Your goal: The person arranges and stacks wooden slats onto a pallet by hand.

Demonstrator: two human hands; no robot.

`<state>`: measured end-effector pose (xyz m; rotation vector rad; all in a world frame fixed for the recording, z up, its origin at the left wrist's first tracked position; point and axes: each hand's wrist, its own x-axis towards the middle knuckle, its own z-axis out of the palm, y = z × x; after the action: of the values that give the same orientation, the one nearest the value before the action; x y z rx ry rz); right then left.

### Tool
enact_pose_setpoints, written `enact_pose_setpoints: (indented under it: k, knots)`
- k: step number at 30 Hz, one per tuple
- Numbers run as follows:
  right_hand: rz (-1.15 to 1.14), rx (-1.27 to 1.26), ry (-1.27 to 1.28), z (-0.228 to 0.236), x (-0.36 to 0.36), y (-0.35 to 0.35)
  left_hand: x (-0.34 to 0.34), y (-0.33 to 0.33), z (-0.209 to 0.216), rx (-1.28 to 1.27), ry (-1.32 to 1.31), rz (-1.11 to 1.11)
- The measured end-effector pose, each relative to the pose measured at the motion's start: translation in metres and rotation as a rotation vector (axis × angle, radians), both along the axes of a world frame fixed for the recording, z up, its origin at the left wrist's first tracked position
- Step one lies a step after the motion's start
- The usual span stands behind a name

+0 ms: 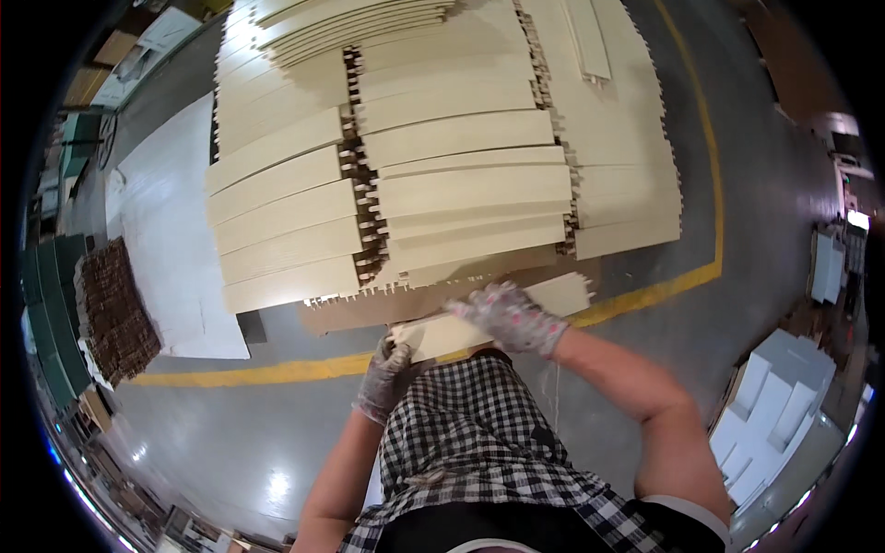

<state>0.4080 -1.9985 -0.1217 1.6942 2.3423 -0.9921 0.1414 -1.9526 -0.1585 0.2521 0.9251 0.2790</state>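
Note:
A cream slat (pixel 430 337) with a toothed right end lies across the front of my apron. My left hand (pixel 384 376), in a speckled glove, grips its left end, thumb on top. My right hand (pixel 513 319), in a glove with pink dots, rests over the middle of the slat, its fingers stretched to the left and a little blurred. The slat's underside is hidden. Just beyond it stand stacks of similar cream slats (pixel 475 189) in rows, their toothed ends facing one another across narrow gaps.
Brown cardboard (pixel 336 318) sticks out under the stacks' near edge. A yellow floor line (pixel 249 376) runs around them. At left are a white sheet (pixel 171 249) and a brown bundle (pixel 115 309). White foam-like blocks (pixel 774 401) stand at right. My checked apron (pixel 475 405) hangs below the slat.

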Motion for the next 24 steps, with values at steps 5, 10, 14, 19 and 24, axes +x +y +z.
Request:
enact_pose_setpoints:
  k: [5, 10, 14, 19, 24]
  knots:
    - [-0.086, 0.154, 0.032, -0.067, -0.034, -0.008, -0.018, -0.006, -0.042, 0.135, 0.327, -0.074]
    - [-0.204, 0.100, 0.033, -0.082, -0.020, 0.004, -0.014, 0.020, -0.096, 0.179, 0.193, 0.090]
    - [-0.195, 0.115, -0.056, -0.066, -0.022, 0.003, -0.018, 0.026, -0.104, 0.365, 0.231, -0.061]
    - [-0.280, 0.223, -0.080, -0.070, -0.026, 0.003, -0.008, 0.028, -0.091, 0.161, 0.078, 0.083]
    - [-0.445, 0.472, 0.034, -0.095, -0.025, -0.010, 0.020, 0.041, -0.094, 0.318, 0.262, -0.046]
